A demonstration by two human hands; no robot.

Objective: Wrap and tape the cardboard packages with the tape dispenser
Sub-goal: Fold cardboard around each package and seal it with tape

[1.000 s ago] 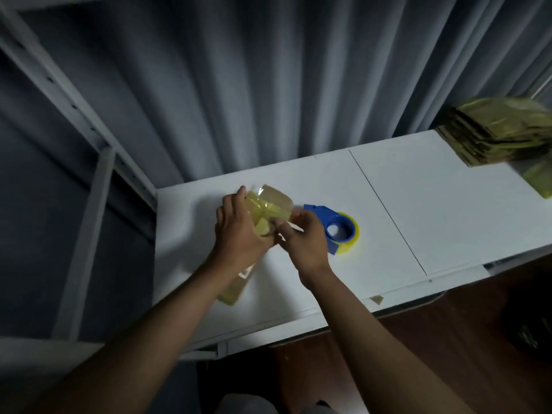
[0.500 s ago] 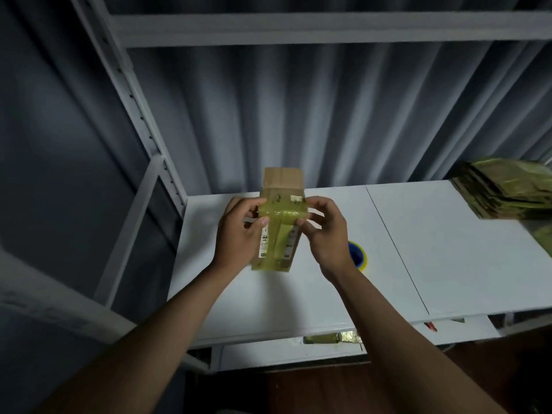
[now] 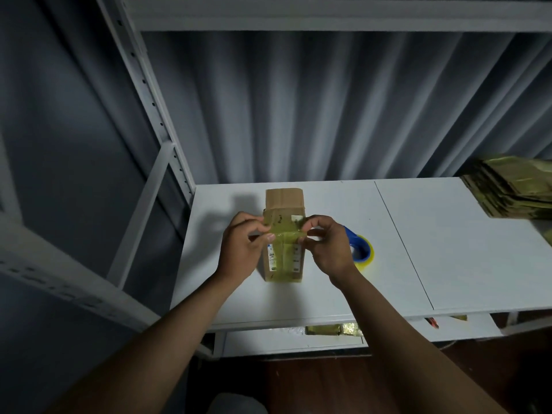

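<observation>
A small brown cardboard package [image 3: 284,201] banded with yellowish tape is held above the white table [image 3: 298,297], its long side pointing away from me. My left hand [image 3: 243,249] pinches its left edge with thumb and fingers. My right hand [image 3: 327,246] pinches the right edge at the cross band of tape. The blue tape dispenser [image 3: 361,249] with its yellow roll lies on the table just right of my right hand, partly hidden behind it.
A stack of taped flat packages [image 3: 513,186] sits at the table's far right. White shelf uprights [image 3: 155,115] stand at the left, a grey curtain [image 3: 313,109] behind. More yellowish packages [image 3: 331,328] lie on a lower shelf under the table edge.
Both hands have lifted the package from lying tilted near the dispenser and turned it lengthwise in front of me. My view has tilted upward, showing the shelf beam above.
</observation>
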